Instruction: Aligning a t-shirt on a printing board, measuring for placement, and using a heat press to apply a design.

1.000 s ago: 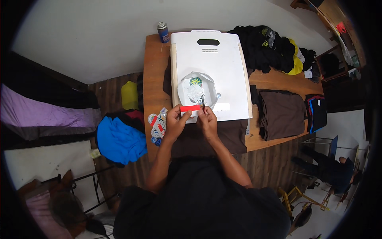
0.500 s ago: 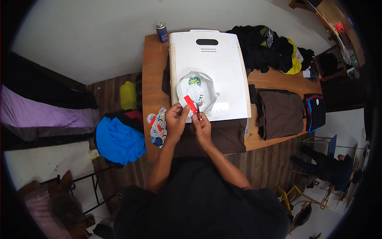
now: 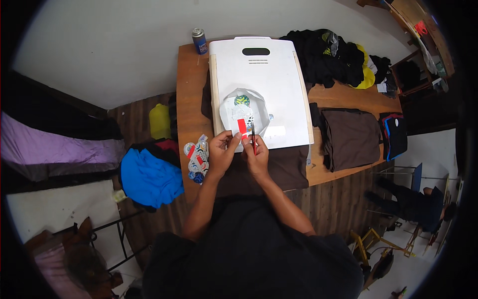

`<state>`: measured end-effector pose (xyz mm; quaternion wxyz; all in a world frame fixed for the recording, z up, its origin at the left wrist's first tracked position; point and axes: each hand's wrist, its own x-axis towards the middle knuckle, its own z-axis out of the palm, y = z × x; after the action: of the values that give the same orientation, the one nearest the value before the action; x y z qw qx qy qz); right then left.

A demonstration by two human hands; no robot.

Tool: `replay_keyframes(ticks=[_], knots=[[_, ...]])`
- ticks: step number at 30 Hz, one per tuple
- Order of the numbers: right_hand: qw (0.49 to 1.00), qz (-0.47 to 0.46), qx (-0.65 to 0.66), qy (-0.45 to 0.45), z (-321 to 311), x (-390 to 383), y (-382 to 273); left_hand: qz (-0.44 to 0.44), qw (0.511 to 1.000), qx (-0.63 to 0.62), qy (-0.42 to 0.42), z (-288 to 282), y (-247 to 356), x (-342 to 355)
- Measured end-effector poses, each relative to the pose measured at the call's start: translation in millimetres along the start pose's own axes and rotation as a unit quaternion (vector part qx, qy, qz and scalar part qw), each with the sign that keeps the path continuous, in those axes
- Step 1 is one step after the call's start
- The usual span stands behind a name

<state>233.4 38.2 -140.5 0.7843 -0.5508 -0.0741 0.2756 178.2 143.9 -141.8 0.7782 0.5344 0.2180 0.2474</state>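
My left hand (image 3: pixel 222 152) pinches a flat red strip (image 3: pixel 242 125) over the near side of a white many-sided tray (image 3: pixel 262 107). A pale line crosses the strip close to my fingertips. In my right hand (image 3: pixel 258 160), beside the left, are slim scissors (image 3: pixel 253 133) with dark blades and a red handle, pointing away from me. The tips of both hands almost meet at the strip's near end. Inside the tray lie a round green-and-dark patterned piece (image 3: pixel 242 101) and pale scraps. The tray rests on a white panel (image 3: pixel 259 79) with a slot.
Round patterned pieces with red strips (image 3: pixel 197 158) lie left of my forearm on the wooden table (image 3: pixel 191 79). A spray can (image 3: pixel 199 42) stands far left. Folded brown cloth (image 3: pixel 351 139) and heaped black clothes (image 3: pixel 323 57) lie right. A person (image 3: pixel 423 207) is off to the right.
The red strip has turned from slanted to nearly upright and shows shorter. My right hand has shifted slightly right, and the scissors now stand beside the strip with more blade showing.
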Motion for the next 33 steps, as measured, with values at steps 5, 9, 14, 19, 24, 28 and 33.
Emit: replay_keyframes(ticks=[5,9,14,19,24,28,33], knots=[[0.998,0.015,0.039,-0.039,-10,-5,5,0.004,1.0,0.009,0.027,1,7,0],[0.994,0.022,0.053,-0.095,-18,-17,4,0.008,0.999,0.024,0.04,-4,5,4],[0.992,0.034,0.04,-0.114,-18,-23,5,0.006,0.999,0.03,0.029,-11,-3,5],[0.989,0.012,0.046,-0.139,-18,-21,10,0.008,0.999,0.027,0.027,-9,-1,4],[0.99,0.021,0.046,-0.132,-17,-21,7,0.01,0.999,0.03,0.026,-7,-3,4],[0.99,0.023,0.044,-0.13,-19,-20,8,0.023,0.999,0.036,0.021,-7,-4,4],[0.991,0.025,0.049,-0.125,-19,-18,9,0.019,0.999,0.042,0.025,-5,-2,4]])
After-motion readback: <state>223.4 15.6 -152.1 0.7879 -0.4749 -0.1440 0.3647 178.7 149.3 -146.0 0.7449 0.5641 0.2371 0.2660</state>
